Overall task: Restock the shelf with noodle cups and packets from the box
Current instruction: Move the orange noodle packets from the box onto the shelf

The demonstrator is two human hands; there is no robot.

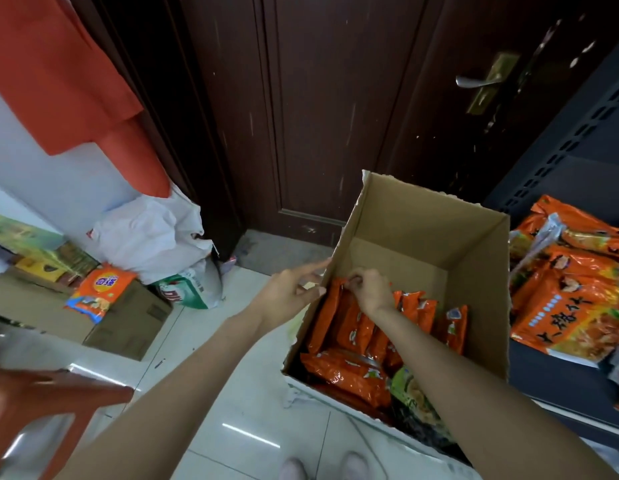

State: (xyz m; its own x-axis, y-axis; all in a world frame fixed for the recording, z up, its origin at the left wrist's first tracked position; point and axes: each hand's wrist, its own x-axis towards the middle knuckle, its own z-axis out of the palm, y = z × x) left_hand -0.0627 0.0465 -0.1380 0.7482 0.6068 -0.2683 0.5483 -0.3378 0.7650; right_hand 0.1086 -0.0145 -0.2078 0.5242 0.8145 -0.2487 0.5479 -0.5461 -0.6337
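Down inside the cardboard box (pixel 419 233), orange noodle packets (pixel 353 327) are standing on edge in a row against its left wall, with one more orange packet (pixel 349 374) lying flat across the near end and a green packet (pixel 410 389) lying beside that one. The right hand (pixel 368 287) is reaching into the box, its fingers curled and pinching the top edge of the upright packet farthest from the near end. The left hand (pixel 289 289) is resting against the outside of the box's left wall, fingers straight and spread, the fingertips touching the rim and holding nothing. Just right of the box, a dark metal shelf (pixel 550 375) is carrying a pile of large orange noodle multipacks (pixel 575 306). Behind the box, a dark wooden door (pixel 318 116) with a metal lever handle (pixel 474 81) is standing closed. Well to the left of the box, a white plastic sack (pixel 152 237) is slumping against the door frame, and an orange bag (pixel 100 292) is lying on a flat brown carton (pixel 128 327). Near the box's front, two shoe tips (pixel 322 467) are showing on the pale tiled floor (pixel 204 341).
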